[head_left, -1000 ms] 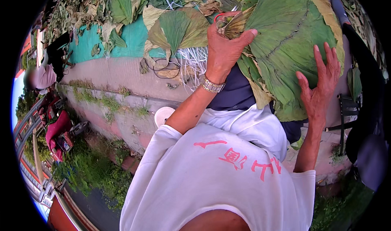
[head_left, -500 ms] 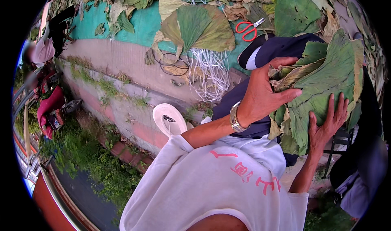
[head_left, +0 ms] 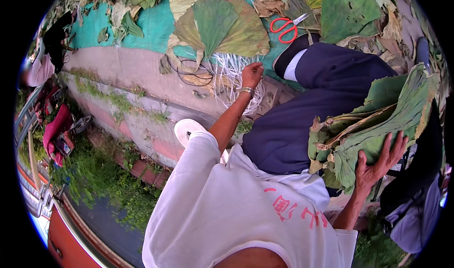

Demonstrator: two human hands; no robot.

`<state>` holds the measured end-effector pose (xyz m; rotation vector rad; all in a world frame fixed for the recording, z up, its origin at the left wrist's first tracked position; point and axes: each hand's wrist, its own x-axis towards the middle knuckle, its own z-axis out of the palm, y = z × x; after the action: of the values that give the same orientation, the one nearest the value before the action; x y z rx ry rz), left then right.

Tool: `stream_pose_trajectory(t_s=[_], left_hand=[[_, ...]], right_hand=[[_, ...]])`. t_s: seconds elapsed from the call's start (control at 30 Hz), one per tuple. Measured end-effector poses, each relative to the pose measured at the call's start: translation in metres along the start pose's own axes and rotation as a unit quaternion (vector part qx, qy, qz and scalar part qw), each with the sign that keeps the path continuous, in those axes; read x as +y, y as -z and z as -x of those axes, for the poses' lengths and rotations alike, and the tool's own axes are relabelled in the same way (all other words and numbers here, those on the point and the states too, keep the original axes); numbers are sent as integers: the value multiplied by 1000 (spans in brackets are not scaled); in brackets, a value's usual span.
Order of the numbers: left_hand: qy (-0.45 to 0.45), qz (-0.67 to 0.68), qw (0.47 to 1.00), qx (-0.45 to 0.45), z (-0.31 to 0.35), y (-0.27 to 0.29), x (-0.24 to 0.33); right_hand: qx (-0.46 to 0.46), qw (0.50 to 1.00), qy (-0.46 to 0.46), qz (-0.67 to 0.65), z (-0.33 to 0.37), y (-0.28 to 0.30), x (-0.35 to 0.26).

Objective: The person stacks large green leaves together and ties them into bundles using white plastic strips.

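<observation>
My right hand (head_left: pixel 379 163) grips a folded bundle of dried lotus leaves (head_left: pixel 373 131) from its outer side, fingers spread along the green surface. The bundle leans on my right thigh, its crinkled brown layers opening toward the left. Away from it, my left hand (head_left: pixel 253 75), with a metal watch on the wrist, reaches over a heap of thin white plastic strings (head_left: pixel 224 79). Its fingers are curled together; whether a strand lies between them is too small to tell. Beyond the strings lies a fan-shaped stack of lotus leaves (head_left: pixel 227 27).
Red-handled scissors (head_left: pixel 285 30) lie on the green sheet (head_left: pixel 156 24) near my shoe (head_left: pixel 291 55). More dried leaves (head_left: pixel 350 12) cover the far right. A black cord loop (head_left: pixel 195 78) lies left of the strings. At left are a weedy curb, a white round object (head_left: pixel 187 130) and a person (head_left: pixel 40 69).
My left hand has let go of the leaf bundle and moved left and away to the white strings. My right hand stays on the bundle, which has opened a little at the top.
</observation>
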<state>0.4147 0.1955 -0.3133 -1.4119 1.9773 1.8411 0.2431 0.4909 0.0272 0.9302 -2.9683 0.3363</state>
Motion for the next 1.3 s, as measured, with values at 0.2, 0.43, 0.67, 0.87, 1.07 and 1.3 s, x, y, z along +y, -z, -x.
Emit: stream_pose_trajectory(t_s=[0.2, 0.43, 0.67, 0.87, 1.07, 1.3], left_hand=[[-39, -171, 982, 65, -14, -25, -19], [-51, -235, 951, 192, -4, -35, -15], [58, -220, 957, 178, -16, -29, -9], [61, -229, 954, 186, -21, -28, -20], [31, -272, 949, 155, -20, -27, -14], [-31, -196, 973, 116, 3, -4, 21]], right_hand=[[-8, 1000, -12, 3, 0, -1, 0], [-12, 1000, -8, -4, -2, 0, 0], [-14, 1000, -18, -9, -2, 0, -1], [-12, 1000, -26, -12, -3, 1, -1], [-7, 999, -30, -20, -2, 1, 1], [3, 999, -25, -25, -2, 3, 0]])
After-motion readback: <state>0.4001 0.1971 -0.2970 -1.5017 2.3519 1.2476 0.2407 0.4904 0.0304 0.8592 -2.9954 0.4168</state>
